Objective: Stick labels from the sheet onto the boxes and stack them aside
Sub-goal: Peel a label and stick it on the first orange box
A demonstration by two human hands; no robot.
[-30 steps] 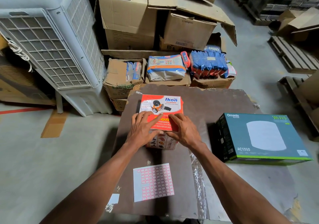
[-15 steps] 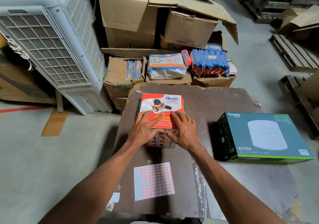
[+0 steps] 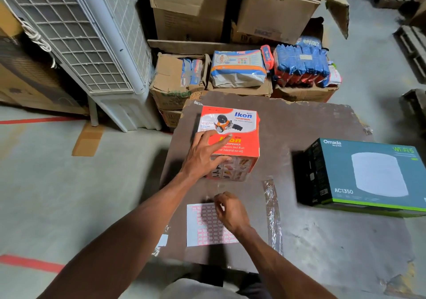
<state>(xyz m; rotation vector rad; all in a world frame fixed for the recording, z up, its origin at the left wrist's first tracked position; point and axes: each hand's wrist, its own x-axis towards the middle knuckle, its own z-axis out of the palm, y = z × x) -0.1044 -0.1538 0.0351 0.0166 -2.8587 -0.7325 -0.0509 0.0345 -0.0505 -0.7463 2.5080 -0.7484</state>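
An orange Ikon tape dispenser box (image 3: 239, 135) stands on the brown board (image 3: 299, 123). My left hand (image 3: 205, 152) rests on its top and near-left corner, fingers spread and nearly straight. Nearer to me lies the white label sheet (image 3: 205, 232) with rows of red-framed labels. My right hand (image 3: 230, 210) hovers over the sheet's upper right part with fingers curled down toward it; whether it pinches a label is hidden. A teal Omada box (image 3: 373, 174) lies flat at the right.
A white air cooler (image 3: 92, 45) stands at the back left. Open cartons and packets (image 3: 239, 68) crowd the far edge of the board. Wooden pallets (image 3: 412, 45) lie at the right. A strip of clear tape (image 3: 273, 209) runs down the board.
My right hand has left the orange box and dropped back to the label sheet. The left hand stays on the box.
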